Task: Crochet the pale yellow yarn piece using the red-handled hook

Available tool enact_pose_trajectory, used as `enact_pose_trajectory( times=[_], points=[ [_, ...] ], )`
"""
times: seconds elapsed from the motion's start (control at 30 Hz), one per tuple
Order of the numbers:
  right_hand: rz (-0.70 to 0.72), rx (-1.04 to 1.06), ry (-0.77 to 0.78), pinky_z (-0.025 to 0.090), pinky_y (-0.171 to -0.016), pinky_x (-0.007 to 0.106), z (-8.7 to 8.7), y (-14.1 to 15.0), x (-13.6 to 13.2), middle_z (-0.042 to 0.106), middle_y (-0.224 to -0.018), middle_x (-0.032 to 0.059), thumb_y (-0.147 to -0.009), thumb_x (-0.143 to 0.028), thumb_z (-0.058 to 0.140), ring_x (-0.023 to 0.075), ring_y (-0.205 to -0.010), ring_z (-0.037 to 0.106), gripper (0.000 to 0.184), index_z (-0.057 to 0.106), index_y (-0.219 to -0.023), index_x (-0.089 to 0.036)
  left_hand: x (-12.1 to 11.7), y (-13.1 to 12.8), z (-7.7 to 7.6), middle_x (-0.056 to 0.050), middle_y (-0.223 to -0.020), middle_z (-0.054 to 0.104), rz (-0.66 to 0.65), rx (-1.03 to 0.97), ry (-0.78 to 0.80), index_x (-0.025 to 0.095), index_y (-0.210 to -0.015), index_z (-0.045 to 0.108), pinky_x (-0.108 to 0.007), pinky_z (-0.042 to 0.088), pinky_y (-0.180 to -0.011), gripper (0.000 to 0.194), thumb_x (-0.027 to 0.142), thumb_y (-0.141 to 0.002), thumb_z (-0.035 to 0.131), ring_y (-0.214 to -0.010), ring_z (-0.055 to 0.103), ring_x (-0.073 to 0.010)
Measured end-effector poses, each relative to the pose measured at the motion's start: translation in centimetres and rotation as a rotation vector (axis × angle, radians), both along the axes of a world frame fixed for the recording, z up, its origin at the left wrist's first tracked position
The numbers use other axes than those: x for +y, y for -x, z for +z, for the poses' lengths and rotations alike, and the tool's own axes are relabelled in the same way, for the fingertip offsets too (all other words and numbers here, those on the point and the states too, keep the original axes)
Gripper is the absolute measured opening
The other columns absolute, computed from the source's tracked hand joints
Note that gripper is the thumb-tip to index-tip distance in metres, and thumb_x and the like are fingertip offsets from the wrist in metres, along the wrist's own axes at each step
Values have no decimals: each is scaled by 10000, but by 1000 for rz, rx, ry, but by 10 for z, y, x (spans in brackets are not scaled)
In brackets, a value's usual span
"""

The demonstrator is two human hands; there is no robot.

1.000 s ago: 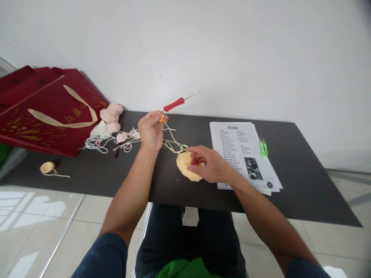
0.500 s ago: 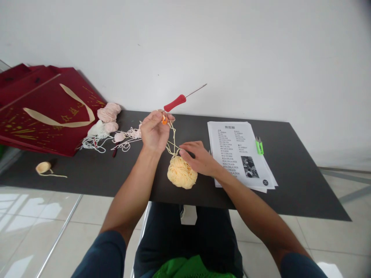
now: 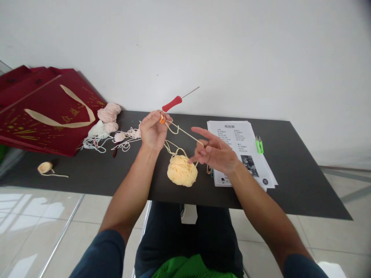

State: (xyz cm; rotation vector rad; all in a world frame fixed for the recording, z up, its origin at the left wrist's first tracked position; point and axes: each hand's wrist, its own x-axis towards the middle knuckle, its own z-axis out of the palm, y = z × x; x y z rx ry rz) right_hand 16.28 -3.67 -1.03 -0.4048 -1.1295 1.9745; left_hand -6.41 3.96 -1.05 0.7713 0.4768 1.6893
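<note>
My left hand [image 3: 153, 130] is closed round the end of a red-handled crochet hook [image 3: 172, 103], whose metal shaft points up and right. A small orange piece [image 3: 162, 119], its kind unclear, shows at those fingertips. From there a pale yellow yarn strand [image 3: 185, 133] runs taut to my right hand [image 3: 216, 154]. That hand grips the strand with its lower fingers bent and its index finger stretched out. Below, between the hands, a yellow yarn ball [image 3: 182, 172] lies on the dark table [image 3: 301, 181], with slack loops above it.
Printed sheets [image 3: 232, 148] lie at the right, with green thread snips [image 3: 259, 145] on their edge. Pink yarn balls [image 3: 109, 112] and tangled white yarn [image 3: 97, 141] sit at the left by red gift bags [image 3: 49, 112]. A small crocheted cup [image 3: 45, 167] lies front left.
My right hand has lifted off the yarn ball, moved right and turned over, drawing the strand taut. The hook in my left hand has shifted slightly left and down.
</note>
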Motion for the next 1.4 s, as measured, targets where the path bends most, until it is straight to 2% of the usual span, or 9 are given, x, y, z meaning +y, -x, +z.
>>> enact_pose_trajectory(
  times=[0.13, 0.33, 0.43, 0.57, 0.67, 0.8, 1.0, 1.23, 1.4],
  points=[
    [56, -253, -81, 548, -540, 286, 4, -33, 8, 639, -866, -51, -875, -350, 806, 102, -552, 626, 726, 474, -1519, -307, 9, 13, -5, -13, -737, 619, 83, 12, 26, 195, -714, 701, -305, 570, -762, 169, 243, -812, 829, -713, 629, -119],
    [-193, -1177, -455, 462, -607, 297, 1, -52, 18, 704, -781, -21, -845, -270, 770, 131, -610, 600, 480, 674, -1315, -249, 16, 26, -5, -9, -726, 621, 136, 22, 35, 193, -709, 690, -247, 523, -663, 189, 256, -787, 850, -709, 632, -108],
    [-97, -1379, -549, 450, -626, 321, 2, -48, 14, 746, -738, -8, -831, -355, 782, 176, -637, 652, 279, 733, -1085, -248, 15, 25, -2, -11, -726, 618, 164, 51, 49, 197, -698, 680, -241, 505, -643, 197, 265, -783, 845, -702, 628, -108],
    [44, -1325, -583, 485, -670, 324, -2, -30, 5, 811, -835, 9, -721, -395, 889, 224, -739, 728, 534, 711, -1208, -267, 10, 19, 1, -14, -727, 616, 189, 113, 68, 203, -691, 654, -256, 514, -669, 231, 299, -827, 815, -704, 634, -116],
    [3, -1223, -547, 501, -649, 312, -8, -9, 0, 824, -845, 45, -773, -346, 840, 205, -685, 714, 441, 731, -1176, -203, 4, 12, 9, -18, -733, 623, 173, 122, 70, 204, -691, 656, -265, 518, -673, 228, 292, -832, 811, -704, 636, -123],
    [137, -696, -332, 522, -604, 262, -17, 17, -1, 723, -1434, 114, -936, -277, 632, 119, -716, 717, 628, 461, -1541, -275, -8, 1, 33, -19, -738, 629, 181, 167, 41, 198, -665, 642, -271, 519, -683, 259, 285, -849, 803, -705, 628, -126],
    [-144, -612, -126, 449, -473, 210, -25, 24, 3, 796, -1091, 113, -1007, -418, 569, 85, -589, 647, 270, 646, -1087, -173, -14, -27, 62, -17, -784, 665, 186, 218, 96, 171, -713, 685, -260, 444, -641, 176, 197, -875, 748, -700, 629, -110],
    [-97, -482, -15, 662, -726, 329, -21, 29, -3, 808, -964, 61, -953, -521, 668, 158, -735, 772, 336, 645, -1014, -192, -1, -100, 38, -14, -792, 720, 341, 212, 295, 190, -723, 710, -272, 403, -639, 141, 222, -860, 722, -739, 630, -128],
    [-64, -577, 107, 643, -590, 300, -17, 11, -3, 804, -796, 67, -899, -430, 713, 188, -645, 771, 261, 668, -919, -173, 5, -131, 9, 2, -743, 718, 438, 192, 259, 204, -676, 712, -282, 473, -732, 158, 192, -832, 733, -757, 633, -130]
  ],
)
